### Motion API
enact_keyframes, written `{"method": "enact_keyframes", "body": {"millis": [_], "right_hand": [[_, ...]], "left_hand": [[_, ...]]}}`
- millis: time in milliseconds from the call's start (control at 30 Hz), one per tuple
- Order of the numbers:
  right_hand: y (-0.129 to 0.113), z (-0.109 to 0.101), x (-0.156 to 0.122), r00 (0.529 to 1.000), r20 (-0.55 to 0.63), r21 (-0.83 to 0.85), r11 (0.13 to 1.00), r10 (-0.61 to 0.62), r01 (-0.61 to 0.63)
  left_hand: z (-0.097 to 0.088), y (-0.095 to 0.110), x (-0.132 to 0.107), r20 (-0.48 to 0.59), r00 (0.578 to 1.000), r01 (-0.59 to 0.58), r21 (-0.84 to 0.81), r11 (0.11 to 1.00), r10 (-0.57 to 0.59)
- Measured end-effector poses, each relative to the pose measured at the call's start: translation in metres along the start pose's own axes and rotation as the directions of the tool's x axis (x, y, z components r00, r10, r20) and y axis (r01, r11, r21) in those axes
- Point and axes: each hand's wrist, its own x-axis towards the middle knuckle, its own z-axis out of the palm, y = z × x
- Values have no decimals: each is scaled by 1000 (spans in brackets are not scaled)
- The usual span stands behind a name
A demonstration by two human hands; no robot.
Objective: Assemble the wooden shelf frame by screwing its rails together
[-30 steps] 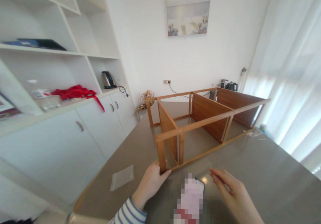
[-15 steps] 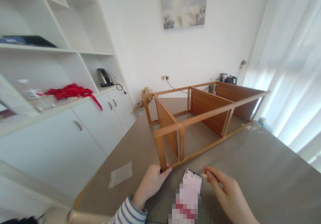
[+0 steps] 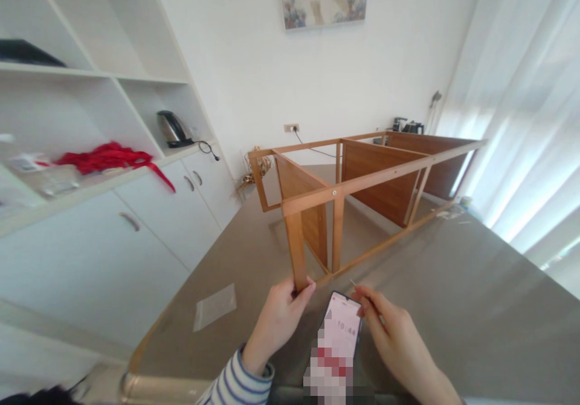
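Observation:
A long wooden shelf frame point(image 3: 362, 182) with several panels lies on its side on the table. My left hand point(image 3: 283, 311) is closed around the bottom of its nearest corner post point(image 3: 295, 248), thumb in front. My right hand point(image 3: 389, 323) pinches a thin metal rod point(image 3: 352, 283), its tip pointing toward the frame's lower rail; most of the rod is hidden by the fingers. Between my hands lies a phone point(image 3: 347, 311) with a lit screen, partly blurred out. A round metal fastener point(image 3: 334, 193) shows on the upper rail.
A clear plastic bag point(image 3: 215, 307) lies on the grey table point(image 3: 453, 308) at left. White cabinets point(image 3: 149, 230) with shelves stand along the left, holding an electric kettle point(image 3: 171, 130) and red cloth point(image 3: 104, 158). Small bits point(image 3: 448, 213) lie near the frame's far right end.
The frame's near end has risen a little with my left hand. My right hand has moved left with the rod, closer to the frame. The view has tilted slightly downward.

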Motion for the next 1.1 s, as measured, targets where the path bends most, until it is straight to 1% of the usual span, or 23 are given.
{"method": "enact_keyframes", "body": {"millis": [200,367,500,633,933,1100], "right_hand": [[-2,7,0,999,-28,-57,998,-24,22],[-3,3,1,999,-31,-73,997,-29,27],[-2,1,3,997,-35,-95,993,-68,64],[-3,2,7,994,-33,-139,986,-103,98],[-9,4,16,975,-17,-262,942,-223,210],[-8,6,19,961,16,-371,891,-277,263]], "left_hand": [[0,8,1,-6,999,-42,-74,996,41],[-1,10,3,-27,999,-35,-125,992,31],[-2,12,3,-36,999,-37,-135,990,33],[0,15,3,-73,997,-28,-148,989,18],[4,16,-1,-94,996,-14,-177,984,-3],[5,17,-2,-83,996,4,-221,975,-23]]}}
